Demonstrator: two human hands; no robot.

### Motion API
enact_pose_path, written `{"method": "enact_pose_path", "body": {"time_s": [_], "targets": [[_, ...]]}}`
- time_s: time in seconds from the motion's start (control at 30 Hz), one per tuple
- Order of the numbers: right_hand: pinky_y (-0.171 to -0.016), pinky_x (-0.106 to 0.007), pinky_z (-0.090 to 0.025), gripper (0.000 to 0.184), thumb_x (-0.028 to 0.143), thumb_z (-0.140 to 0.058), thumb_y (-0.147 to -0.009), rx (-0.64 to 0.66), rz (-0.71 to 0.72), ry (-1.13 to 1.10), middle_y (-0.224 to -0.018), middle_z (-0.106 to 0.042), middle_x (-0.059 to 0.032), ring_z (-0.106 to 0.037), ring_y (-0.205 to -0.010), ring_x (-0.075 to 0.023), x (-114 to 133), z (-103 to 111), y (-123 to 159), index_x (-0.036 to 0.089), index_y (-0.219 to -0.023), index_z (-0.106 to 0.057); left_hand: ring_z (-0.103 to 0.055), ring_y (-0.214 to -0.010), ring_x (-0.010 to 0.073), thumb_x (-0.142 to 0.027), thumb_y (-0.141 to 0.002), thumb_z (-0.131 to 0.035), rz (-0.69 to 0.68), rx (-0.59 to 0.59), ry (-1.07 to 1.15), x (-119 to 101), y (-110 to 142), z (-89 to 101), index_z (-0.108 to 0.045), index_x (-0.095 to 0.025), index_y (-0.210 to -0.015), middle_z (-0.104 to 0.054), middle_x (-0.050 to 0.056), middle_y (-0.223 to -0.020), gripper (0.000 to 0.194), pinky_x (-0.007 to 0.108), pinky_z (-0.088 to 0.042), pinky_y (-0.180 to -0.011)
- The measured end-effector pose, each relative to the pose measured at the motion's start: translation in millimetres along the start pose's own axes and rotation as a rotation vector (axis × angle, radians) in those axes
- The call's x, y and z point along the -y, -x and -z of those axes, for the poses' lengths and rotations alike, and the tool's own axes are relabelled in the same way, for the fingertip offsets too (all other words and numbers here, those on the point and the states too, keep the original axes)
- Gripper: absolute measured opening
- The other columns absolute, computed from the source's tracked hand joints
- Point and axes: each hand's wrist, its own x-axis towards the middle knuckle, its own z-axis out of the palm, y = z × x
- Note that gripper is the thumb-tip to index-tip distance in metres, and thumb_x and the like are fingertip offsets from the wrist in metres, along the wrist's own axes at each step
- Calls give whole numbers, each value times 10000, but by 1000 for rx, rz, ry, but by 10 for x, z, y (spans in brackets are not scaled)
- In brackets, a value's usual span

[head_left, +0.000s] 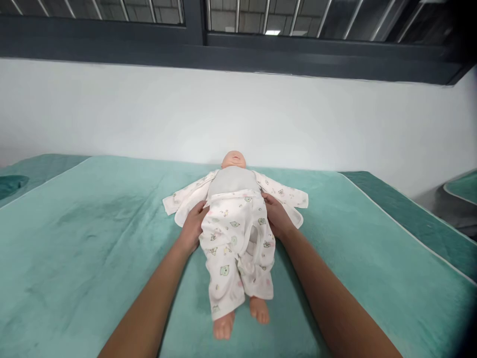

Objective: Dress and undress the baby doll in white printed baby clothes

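Note:
A baby doll [235, 180] lies on its back, with its head toward the wall and bare feet toward me. Its grey torso shows above a pair of white patterned baby pants [231, 223], pulled up to the waist. An opening at the crotch shows grey beneath. Under the doll spreads a white baby jacket [290, 195], its front open and sleeves stretched out sideways. My left hand [194, 224] is closed on the pants' side near the waistband, fingertips partly hidden. At the opposite side, my right hand [276, 215] grips the pants near the waist, some fingers tucked behind the cloth.
A green plush cover [112, 238] lies under the doll, with darker green borders at both sides. Behind it rises a white wall [156, 114] below a dark-framed window [238, 52] with metal bars. Another green-topped piece [464, 188] stands at the right edge.

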Motion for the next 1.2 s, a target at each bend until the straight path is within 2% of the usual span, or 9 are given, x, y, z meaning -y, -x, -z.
{"method": "enact_pose_path", "body": {"time_s": [0.13, 0.3, 0.43, 0.53, 0.7, 0.83, 0.9, 1.0, 1.2], "targets": [[-727, -378, -520, 329, 383, -737, -676, -42, 73, 55, -952, -731, -44, -666, -871, -255, -40, 6, 18, 230, -955, -651, -639, -883, 207, -398, -849, -592, -220, -210, -315, 53, -3, -1, -649, -223, -1078, -696, 45, -1000, 293, 331, -496, -784], [-829, -393, -497, 238, 306, -655, -729, -44, 239, 311, -975, -721, -51, -649, -924, -250, -59, 17, 31, 217, -950, -661, -591, -1088, 207, -351, -904, -520, -510, -158, -442, 12, -48, -10, -651, -254, -1139, -634, 49, -1193, 285, 353, -484, -919], [-873, -375, -474, 274, 248, -582, -776, -171, 548, 524, -1087, -682, -58, -614, -987, -231, -43, 14, 98, 233, -1045, -635, -574, -1165, 222, -374, -887, -557, -477, -84, -361, -107, -85, -5, -657, -258, -1164, -614, 52, -1280, 317, 357, -470, -974], [-861, -360, -456, 257, 269, -520, -839, -175, 615, 644, -1078, -680, -50, -599, -969, -227, -8, 22, 110, 247, -1063, -645, -584, -1149, 236, -408, -878, -561, -387, -32, -345, -206, -113, -14, -674, -255, -1151, -630, 48, -1282, 333, 339, -461, -959], [-783, -342, -446, 228, 390, -513, -863, -206, 455, 601, -913, -695, -32, -598, -839, -221, 66, 59, -88, 237, -966, -648, -618, -958, 235, -446, -853, -550, -248, -181, -297, -195, -315, -84, -706, -210, -1008, -717, 46, -1007, 322, 319, -450, -844], [-693, -309, -450, 250, 428, -591, -801, -1, 239, 369, -815, -671, -11, -581, -736, -190, 78, 84, -277, 213, -917, -645, -615, -836, 218, -425, -752, -636, -82, -181, -31, -56, -489, -100, -673, -164, -908, -703, 51, -892, 306, 311, -463, -761], [-692, -302, -449, 248, 431, -613, -793, 30, 228, 354, -803, -653, 0, -576, -734, -181, 74, 89, -302, 220, -922, -637, -618, -860, 210, -392, -746, -645, -109, -159, -18, -47, -487, -97, -661, -176, -946, -695, 48, -931, 295, 313, -467, -791], [-795, -322, -455, 203, 407, -581, -847, -42, 429, 517, -947, -645, -23, -583, -885, -196, 78, 89, -268, 248, -966, -620, -596, -1021, 208, -365, -803, -605, -271, -117, -143, -166, -387, -127, -650, -219, -1020, -653, 47, -1092, 265, 317, -446, -914], [-933, -360, -425, 195, 348, -455, -943, 35, 731, 814, -1147, -624, -66, -556, -1091, -231, 145, 64, -274, 258, -991, -621, -580, -998, 223, -453, -838, -590, -420, -64, -706, -485, -301, -298, -625, -266, -1047, -593, 40, -1143, 283, 328, -439, -854]]}}
